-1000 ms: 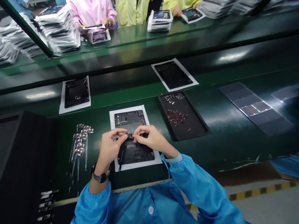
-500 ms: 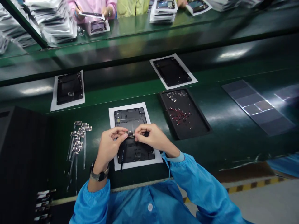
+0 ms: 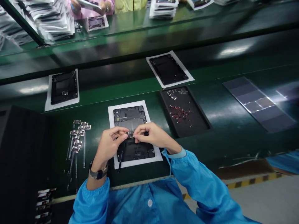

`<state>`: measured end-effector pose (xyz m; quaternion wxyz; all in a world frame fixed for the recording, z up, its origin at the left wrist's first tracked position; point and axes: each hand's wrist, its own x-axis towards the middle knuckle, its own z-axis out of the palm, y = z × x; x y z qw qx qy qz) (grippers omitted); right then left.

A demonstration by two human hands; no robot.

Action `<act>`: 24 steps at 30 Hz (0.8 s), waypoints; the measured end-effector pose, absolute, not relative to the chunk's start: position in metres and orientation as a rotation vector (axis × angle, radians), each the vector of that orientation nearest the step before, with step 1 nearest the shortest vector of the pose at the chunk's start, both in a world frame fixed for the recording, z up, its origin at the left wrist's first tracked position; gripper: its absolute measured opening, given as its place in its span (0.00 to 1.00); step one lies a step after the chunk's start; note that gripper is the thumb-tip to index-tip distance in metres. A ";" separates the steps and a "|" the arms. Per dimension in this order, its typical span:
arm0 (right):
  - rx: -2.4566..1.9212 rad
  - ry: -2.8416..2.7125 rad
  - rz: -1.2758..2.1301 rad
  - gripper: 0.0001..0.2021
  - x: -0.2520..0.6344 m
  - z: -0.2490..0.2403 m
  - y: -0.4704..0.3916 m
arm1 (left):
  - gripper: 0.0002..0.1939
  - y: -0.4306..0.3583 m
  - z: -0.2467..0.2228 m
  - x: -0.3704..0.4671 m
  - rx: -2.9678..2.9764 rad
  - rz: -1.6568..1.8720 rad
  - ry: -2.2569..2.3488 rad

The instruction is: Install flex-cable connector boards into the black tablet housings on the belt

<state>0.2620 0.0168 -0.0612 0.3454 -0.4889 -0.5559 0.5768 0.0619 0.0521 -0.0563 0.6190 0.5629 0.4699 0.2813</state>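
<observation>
A small circuit board (image 3: 130,134) with a dark flat ribbon cable (image 3: 121,157) hanging from it is held above the black tablet housing (image 3: 136,152). My left hand (image 3: 112,143) pinches the board's left end between thumb and fingers. At its right end my right hand (image 3: 150,134) is closed in a pinch; whether it grips the board itself or a tiny part on it is too small to tell. The housing lies open side up on a white sheet (image 3: 149,161). Left of it, several similar boards (image 3: 77,140) with ribbon cables lie in a loose pile.
A black tray (image 3: 198,116) at the right holds red-wired parts (image 3: 179,113) and small metal pieces (image 3: 173,95). Two more housings (image 3: 64,88) (image 3: 168,69) lie on sheets farther back. Clear film sheets (image 3: 254,101) lie far right. Across the bench, a person in pink (image 3: 84,11) handles a device.
My hands stay pinched at the board, and its ribbon cable has swung slightly left. Both rear housings have shifted a little left in view. The person across has raised the device.
</observation>
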 end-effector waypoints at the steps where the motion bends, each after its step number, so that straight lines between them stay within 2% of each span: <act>1: -1.265 -1.437 1.505 0.06 0.263 -0.061 0.017 | 0.10 0.052 -0.056 0.062 1.287 0.645 1.070; 24: -1.247 -1.318 1.649 0.08 0.265 -0.065 0.018 | 0.08 0.053 -0.060 0.061 1.351 0.639 1.024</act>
